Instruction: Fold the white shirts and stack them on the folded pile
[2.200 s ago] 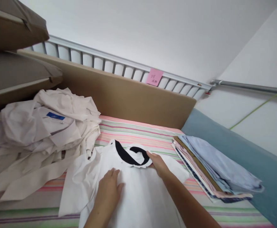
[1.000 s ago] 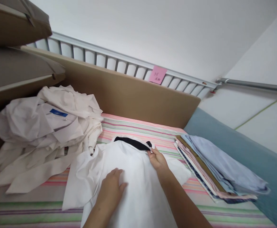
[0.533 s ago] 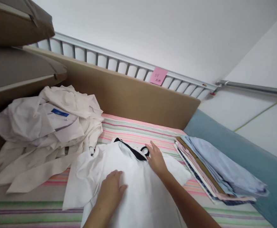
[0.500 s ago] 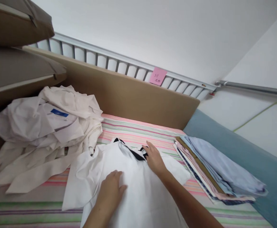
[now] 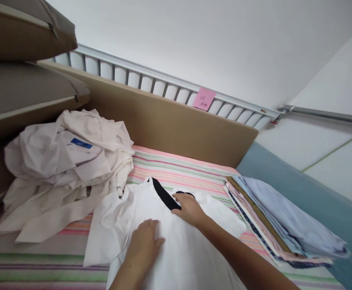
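Note:
A white shirt (image 5: 176,245) with a black band along its neckline lies spread on the striped sheet in front of me. My left hand (image 5: 143,246) rests on the shirt front below the neckline, fingers extended and thumb apart, gripping nothing. At the neckline, my right hand (image 5: 190,209) has its fingers and thumb closed around the edge of the black band (image 5: 163,195). Part of the band is hidden behind that hand. The sleeve on the left lies loosely crumpled, and the other spreads out beyond my right forearm.
A loose heap of cream and white garments (image 5: 82,161) lies at the left, below stacked brown cushions (image 5: 34,90). To the right is a stack of folded clothes (image 5: 284,217) by a blue-grey panel (image 5: 315,185). A brown board (image 5: 176,123) and a radiator (image 5: 133,78) bound the back.
My right hand has moved slightly left and down onto the black band, which now lies straighter. My left hand stays flat on the shirt. The view has shifted a little.

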The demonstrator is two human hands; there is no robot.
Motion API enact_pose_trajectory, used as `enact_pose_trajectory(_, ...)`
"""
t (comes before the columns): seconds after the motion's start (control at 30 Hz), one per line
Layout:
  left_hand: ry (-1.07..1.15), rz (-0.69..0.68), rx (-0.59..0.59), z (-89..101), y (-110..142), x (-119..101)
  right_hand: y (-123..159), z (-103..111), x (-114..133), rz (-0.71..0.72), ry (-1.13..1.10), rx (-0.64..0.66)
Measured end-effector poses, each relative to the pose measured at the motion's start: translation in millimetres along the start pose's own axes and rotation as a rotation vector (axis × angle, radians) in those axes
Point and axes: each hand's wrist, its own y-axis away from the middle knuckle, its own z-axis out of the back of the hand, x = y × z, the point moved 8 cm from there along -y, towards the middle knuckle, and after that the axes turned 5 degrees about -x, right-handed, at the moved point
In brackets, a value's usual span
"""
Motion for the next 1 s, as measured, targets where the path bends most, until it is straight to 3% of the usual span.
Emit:
enact_pose_trajectory(0.1,-0.009,0.001,0.015,0.0,0.1,0.1,0.4,3.3,-10.6,-0.019,0.056,0.053)
enact_pose_trajectory(0.23,-0.032,0.003,0.033,-1.2,-0.2,0.0,0.7,6.1,-18.2,0.075,0.104,0.145)
enact_pose_trajectory(0.43,-0.067,-0.005,0.055,-3.0,0.2,-1.5,-12.3,10.9,-44.5,0.047,0.083,0.173)
enact_pose_trajectory(0.53,-0.071,-0.002,0.067,-2.4,0.1,-2.0,-25.7,20.9,-57.7,0.054,-0.073,0.111)
enact_pose_trajectory(0.63,-0.073,-0.006,0.075,-2.7,0.0,-2.4,-44.1,38.3,-75.9,-0.026,-0.246,-0.044)
enact_pose_trajectory(0.73,-0.077,-0.003,0.069,-4.3,-0.3,-1.0,-64.4,45.9,-88.6,-0.111,-0.262,-0.147)
enact_pose_trajectory(0.9,-0.137,0.016,0.041,-5.5,-3.9,5.9,-94.1,29.4,-91.6,-0.141,-0.224,-0.157)
enact_pose_trajectory(1.0,-0.176,0.024,0.001,0.9,-8.6,11.2,-98.1,18.3,-102.0,-0.216,-0.205,-0.167)
